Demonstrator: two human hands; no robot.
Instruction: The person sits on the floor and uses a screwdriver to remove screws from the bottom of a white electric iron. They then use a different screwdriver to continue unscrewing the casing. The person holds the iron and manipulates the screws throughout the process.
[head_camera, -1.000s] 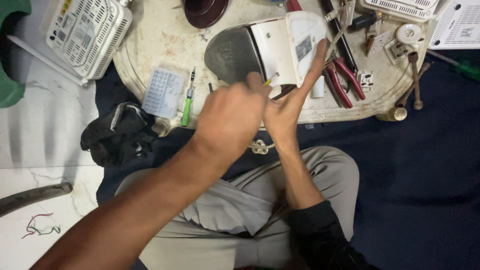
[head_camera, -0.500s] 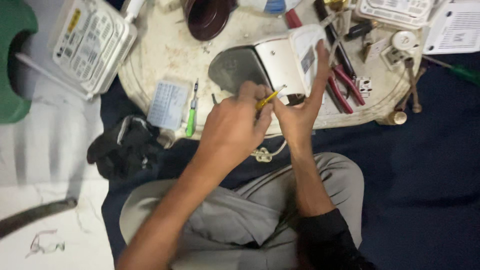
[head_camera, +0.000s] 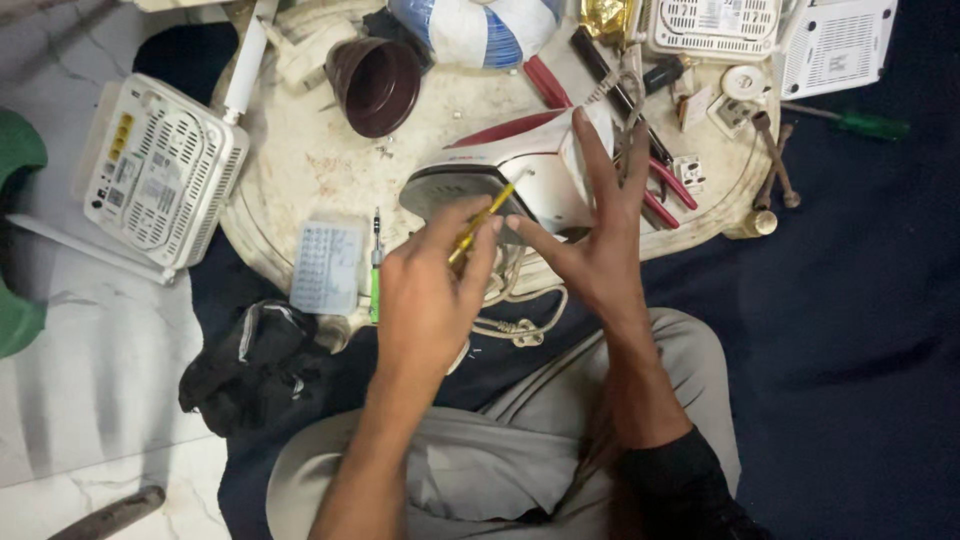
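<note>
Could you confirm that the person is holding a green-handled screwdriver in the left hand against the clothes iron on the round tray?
Not quite: the screwdriver in the left hand has a yellow handle, as the head view shows. It is held against the clothes iron on the round tray.

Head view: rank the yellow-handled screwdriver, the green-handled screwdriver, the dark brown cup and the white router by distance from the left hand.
1. Yellow-handled screwdriver, held in the left hand.
2. Green-handled screwdriver, just left.
3. Dark brown cup, up the table.
4. White router, far left.
</note>
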